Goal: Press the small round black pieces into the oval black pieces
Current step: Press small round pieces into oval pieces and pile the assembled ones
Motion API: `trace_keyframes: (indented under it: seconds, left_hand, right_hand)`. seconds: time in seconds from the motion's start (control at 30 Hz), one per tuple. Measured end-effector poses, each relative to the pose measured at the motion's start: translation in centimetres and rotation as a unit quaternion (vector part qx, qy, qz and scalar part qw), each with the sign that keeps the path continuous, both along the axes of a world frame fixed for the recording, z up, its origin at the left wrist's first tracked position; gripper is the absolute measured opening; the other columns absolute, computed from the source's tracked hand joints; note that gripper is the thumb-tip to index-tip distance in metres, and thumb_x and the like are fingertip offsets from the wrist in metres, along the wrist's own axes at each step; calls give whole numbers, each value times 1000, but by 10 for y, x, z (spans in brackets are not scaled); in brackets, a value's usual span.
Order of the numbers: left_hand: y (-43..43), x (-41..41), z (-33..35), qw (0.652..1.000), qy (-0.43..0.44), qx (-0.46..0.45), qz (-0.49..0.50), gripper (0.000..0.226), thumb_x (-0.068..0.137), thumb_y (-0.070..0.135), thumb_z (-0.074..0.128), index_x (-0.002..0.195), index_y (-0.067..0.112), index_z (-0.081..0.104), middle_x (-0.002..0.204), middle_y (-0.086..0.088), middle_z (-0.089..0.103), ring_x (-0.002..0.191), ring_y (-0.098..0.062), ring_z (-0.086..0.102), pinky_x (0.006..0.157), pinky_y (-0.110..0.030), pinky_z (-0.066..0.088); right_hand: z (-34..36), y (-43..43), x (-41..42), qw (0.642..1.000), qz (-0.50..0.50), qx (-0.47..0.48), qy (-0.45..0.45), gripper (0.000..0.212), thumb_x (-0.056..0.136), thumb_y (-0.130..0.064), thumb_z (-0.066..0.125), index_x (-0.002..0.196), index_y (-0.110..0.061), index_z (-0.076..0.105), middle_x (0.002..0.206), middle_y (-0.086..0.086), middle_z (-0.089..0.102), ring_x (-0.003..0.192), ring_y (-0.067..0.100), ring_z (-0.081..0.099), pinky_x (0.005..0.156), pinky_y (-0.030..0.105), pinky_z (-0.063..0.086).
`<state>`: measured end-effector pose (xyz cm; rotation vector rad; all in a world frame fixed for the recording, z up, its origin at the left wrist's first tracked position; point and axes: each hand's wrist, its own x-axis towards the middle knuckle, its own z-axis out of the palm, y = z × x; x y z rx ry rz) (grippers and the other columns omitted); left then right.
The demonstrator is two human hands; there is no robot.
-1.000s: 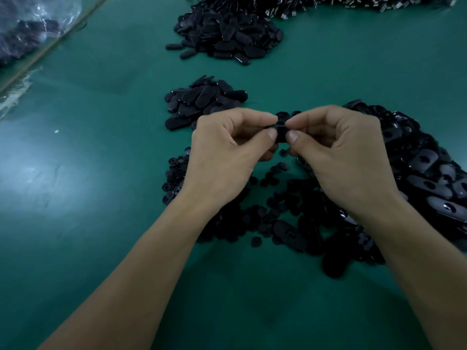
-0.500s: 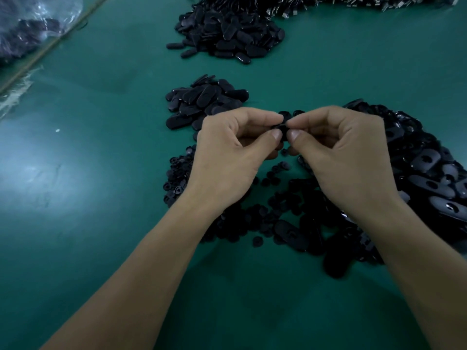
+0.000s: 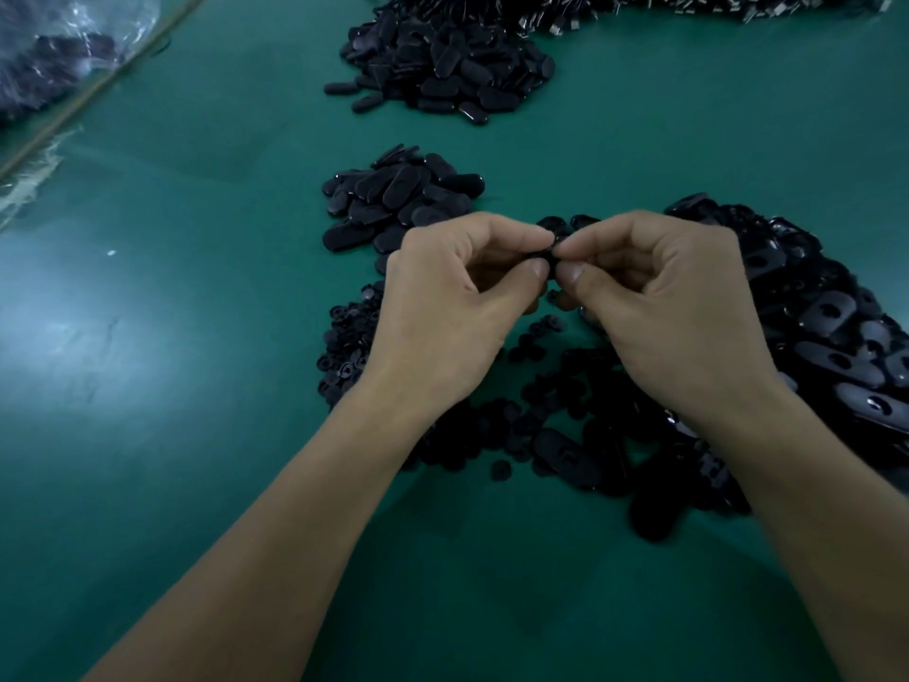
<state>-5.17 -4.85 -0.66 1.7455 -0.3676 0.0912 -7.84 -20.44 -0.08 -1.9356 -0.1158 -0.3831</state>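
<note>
At frame centre, the left hand (image 3: 442, 307) and right hand (image 3: 674, 312) pinch one oval piece (image 3: 553, 253) between thumb and forefinger above the bench (image 3: 196, 435). The piece appears light, rigid and smooth: grip its edges.

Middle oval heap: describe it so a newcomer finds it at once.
On the green table, look just beyond the left hand. The small heap of ovals sits there, apart from the bigger heap farther back. Unlike the right-side pile, its pieces show no holes.
</note>
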Motion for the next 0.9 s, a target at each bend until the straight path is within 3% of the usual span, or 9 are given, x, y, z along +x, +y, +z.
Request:
trace_keyframes:
  seconds: [0.33, 0.47, 0.57, 0.67, 0.9]
  left_hand:
    - [-1, -1, 1, 1000, -14, 10, 12, 21, 86, 3, 77, 99, 19, 77, 87, 5, 77, 80, -11, 75, 79, -35, 63]
    - [0, 0, 0, 1000, -9, 17, 14, 22, 86, 2, 77, 98, 21, 77, 85, 4, 77, 79, -13, 75, 79, -39, 63]
    - [-1, -2, 0, 997, -37, 59, 18, 23, 86, 0, 76, 102, 17, 78, 87, 8, 76, 79, -5, 74, 79, -30, 62]
    - [-4, -5, 1, 993, -73, 93, 30, 24, 87, 0, 73, 106, 15, 78, 93, 15, 74, 82, 4, 71, 79, -18, 58]
    - [-3, -1, 1, 997, -53, 35, 52, 23, 86, 1, 75, 100, 18, 78, 88, 12, 76, 79, -2, 73, 78, -23, 59]
  right_hand:
    - [-2, 0, 1, 995, 2, 96, 23, 23, 90, -7, 72, 82, -24, 59, 71, -7, 71, 66, 9, 69, 63, 17, 51]
    - [-1, 1, 0, 998, -2, 57, 9, 24, 88, -7, 74, 81, -27, 62, 73, -7, 72, 67, 8, 70, 63, 16, 51]
    - [-3, 2, 1, 999, -40, -7, 1, 25, 86, -13, 77, 80, -33, 64, 73, -9, 73, 66, 7, 70, 63, 23, 56]
    - [-6, 1, 1, 999, -45, 12, 13, 20, 86, -14, 78, 84, -32, 68, 75, -8, 74, 68, 8, 72, 65, 26, 57]
    - [-7, 5, 1, 999, -32, 28, -16, 19, 86, -16, 74, 90, -33, 67, 79, -12, 71, 74, 6, 68, 70, 21, 53]
